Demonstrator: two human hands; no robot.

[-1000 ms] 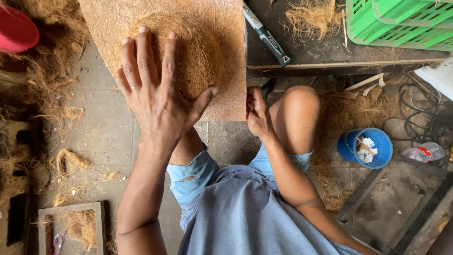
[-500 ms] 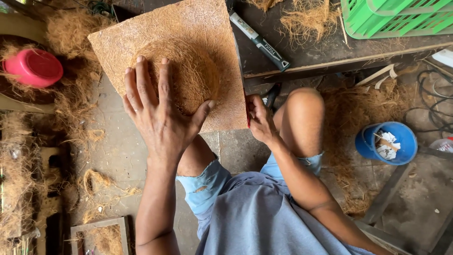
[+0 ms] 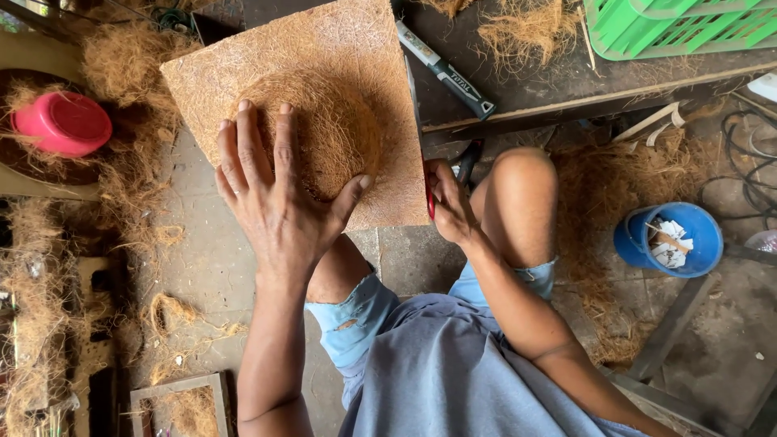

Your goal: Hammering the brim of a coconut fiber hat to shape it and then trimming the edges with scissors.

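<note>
Left hand (image 3: 279,202) lies flat and spread, fingers wide, palm pressing on the near side of the coir mat (image 3: 299,105), with my fingertips reaching up onto the round dome (image 3: 324,133) moulded in its middle. It grips nothing; it only pins the sheet down. The mat sits under and ahead of this palm, tilted, its near edge over my knee and its far corner toward the dark surface (image 3: 550,89) beyond.

Right hand (image 3: 449,202) is closed around a red-handled cutting tool (image 3: 429,190), scissors as far as I can tell, at the mat's right edge just beside my raised knee.

I judge the sheet light, rough and fibrous, stiff enough to hold its bulge yet springy, and likely to shed strands. It is not slippery. The flat border seems the best place to take hold, since squeezing the dome could dent it.

Farther out from my right hand a grey utility knife (image 3: 445,69) rests on the surface, with a green crate (image 3: 680,28) beyond it and a blue bucket (image 3: 668,239) on the floor well to the right. Well to the left of my left hand sits a pink bowl (image 3: 61,121) among loose coir fibre (image 3: 121,65).
</note>
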